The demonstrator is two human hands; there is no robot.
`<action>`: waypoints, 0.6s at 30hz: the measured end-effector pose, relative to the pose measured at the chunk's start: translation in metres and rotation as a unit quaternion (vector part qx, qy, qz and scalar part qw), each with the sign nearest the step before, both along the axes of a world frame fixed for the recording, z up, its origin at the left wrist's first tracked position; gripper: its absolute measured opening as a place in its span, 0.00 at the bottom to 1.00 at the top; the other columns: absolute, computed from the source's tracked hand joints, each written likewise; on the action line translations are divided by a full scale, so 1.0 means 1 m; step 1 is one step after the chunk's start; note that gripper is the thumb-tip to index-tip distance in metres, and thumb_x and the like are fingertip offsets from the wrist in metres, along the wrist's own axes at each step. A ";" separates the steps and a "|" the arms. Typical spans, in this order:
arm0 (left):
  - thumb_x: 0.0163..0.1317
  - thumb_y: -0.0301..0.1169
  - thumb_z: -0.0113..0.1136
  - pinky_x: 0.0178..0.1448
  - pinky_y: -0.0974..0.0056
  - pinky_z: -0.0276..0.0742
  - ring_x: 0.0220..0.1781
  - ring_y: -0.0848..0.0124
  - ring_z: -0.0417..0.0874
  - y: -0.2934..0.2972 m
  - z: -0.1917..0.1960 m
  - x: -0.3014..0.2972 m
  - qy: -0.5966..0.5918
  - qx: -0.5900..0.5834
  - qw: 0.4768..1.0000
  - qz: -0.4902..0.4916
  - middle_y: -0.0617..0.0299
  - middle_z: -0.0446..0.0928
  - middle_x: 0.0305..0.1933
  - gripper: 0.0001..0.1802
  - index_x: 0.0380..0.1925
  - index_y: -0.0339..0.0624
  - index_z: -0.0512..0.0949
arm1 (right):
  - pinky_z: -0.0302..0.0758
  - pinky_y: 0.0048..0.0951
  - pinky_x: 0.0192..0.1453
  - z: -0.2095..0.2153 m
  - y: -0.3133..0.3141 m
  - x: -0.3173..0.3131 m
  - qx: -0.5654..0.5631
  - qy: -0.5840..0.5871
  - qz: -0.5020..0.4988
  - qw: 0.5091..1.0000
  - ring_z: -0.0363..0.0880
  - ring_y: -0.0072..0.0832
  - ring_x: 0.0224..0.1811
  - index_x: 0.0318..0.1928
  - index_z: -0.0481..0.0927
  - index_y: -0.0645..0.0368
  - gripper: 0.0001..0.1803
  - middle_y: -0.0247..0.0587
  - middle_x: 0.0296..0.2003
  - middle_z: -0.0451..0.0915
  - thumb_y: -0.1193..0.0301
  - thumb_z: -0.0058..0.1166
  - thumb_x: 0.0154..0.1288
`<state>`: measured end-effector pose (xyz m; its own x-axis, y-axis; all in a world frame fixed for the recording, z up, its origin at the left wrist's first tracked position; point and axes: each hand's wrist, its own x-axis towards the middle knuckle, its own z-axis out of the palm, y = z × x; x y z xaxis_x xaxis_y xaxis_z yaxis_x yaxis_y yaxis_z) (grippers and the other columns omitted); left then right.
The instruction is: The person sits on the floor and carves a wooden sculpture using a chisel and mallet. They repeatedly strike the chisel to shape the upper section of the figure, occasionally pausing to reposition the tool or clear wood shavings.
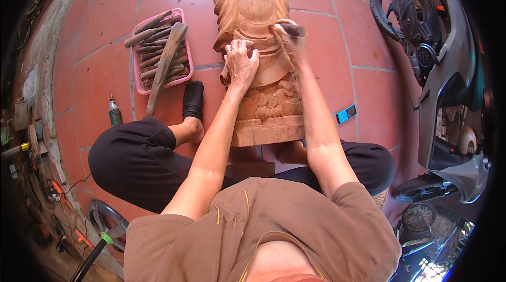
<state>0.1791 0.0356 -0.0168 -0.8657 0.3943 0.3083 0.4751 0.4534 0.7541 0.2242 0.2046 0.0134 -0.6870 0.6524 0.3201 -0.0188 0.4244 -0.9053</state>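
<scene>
Between my bent legs a carved wooden statue [255, 2] lies on the tiled floor, its flat base [268, 130] nearest me. On its left side rests my left hand [241, 63], fingers curled down against the wood; whatever they may hold is hidden. My right hand [291, 45] is at the statue's right edge, slightly blurred. Its fingers are closed on a small dark piece [293, 30] whose kind I cannot make out.
Left of the statue, a pink basket [191, 55] holds several wooden-handled tools, with a long wooden piece [167, 68] across it. A green power tool [114, 112] and a black cylinder [193, 99] are nearby. A blue phone [346, 114] lies right; beyond stands a motorbike [448, 81].
</scene>
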 end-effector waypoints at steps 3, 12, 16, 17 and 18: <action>0.53 0.32 0.67 0.56 0.48 0.71 0.54 0.56 0.74 -0.001 0.001 0.000 0.002 -0.005 1.000 0.004 0.58 0.76 0.46 0.13 0.39 0.46 0.79 | 0.77 0.26 0.40 -0.002 -0.019 0.003 0.028 0.017 -0.038 0.999 0.82 0.22 0.32 0.36 0.86 0.60 0.06 0.36 0.30 0.84 0.72 0.63 0.59; 0.53 0.32 0.67 0.55 0.48 0.71 0.54 0.56 0.74 0.000 0.003 0.002 -0.007 -0.004 1.000 -0.001 0.59 0.76 0.46 0.13 0.38 0.46 0.79 | 0.77 0.22 0.39 -0.005 0.000 -0.006 -0.159 0.082 -0.027 0.983 0.81 0.17 0.32 0.37 0.87 0.57 0.07 0.30 0.29 0.85 0.72 0.64 0.58; 0.53 0.33 0.68 0.56 0.49 0.73 0.53 0.56 0.76 -0.001 0.002 -0.001 -0.005 -0.012 1.000 0.014 0.60 0.77 0.46 0.12 0.38 0.47 0.81 | 0.77 0.26 0.40 0.002 -0.021 -0.007 0.111 0.012 -0.065 0.992 0.82 0.20 0.33 0.35 0.86 0.60 0.06 0.37 0.30 0.84 0.71 0.63 0.58; 0.52 0.33 0.68 0.56 0.49 0.73 0.53 0.56 0.76 -0.002 0.003 -0.001 -0.005 -0.013 1.000 0.014 0.60 0.77 0.46 0.13 0.38 0.47 0.81 | 0.77 0.28 0.40 0.001 -0.026 -0.006 0.111 0.018 -0.071 0.991 0.82 0.21 0.34 0.36 0.85 0.61 0.06 0.39 0.30 0.83 0.72 0.62 0.58; 0.52 0.33 0.68 0.56 0.49 0.73 0.53 0.56 0.76 -0.002 0.003 0.000 -0.006 -0.014 1.000 0.014 0.60 0.77 0.46 0.13 0.38 0.47 0.81 | 0.77 0.26 0.41 0.001 -0.026 -0.002 0.080 -0.004 -0.046 0.996 0.82 0.21 0.34 0.36 0.85 0.60 0.06 0.36 0.32 0.83 0.72 0.62 0.59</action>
<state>0.1787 0.0337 -0.0135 -0.8805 0.3774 0.2871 0.4523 0.4870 0.7472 0.2220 0.1784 0.0144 -0.6294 0.6540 0.4198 0.0341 0.5629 -0.8258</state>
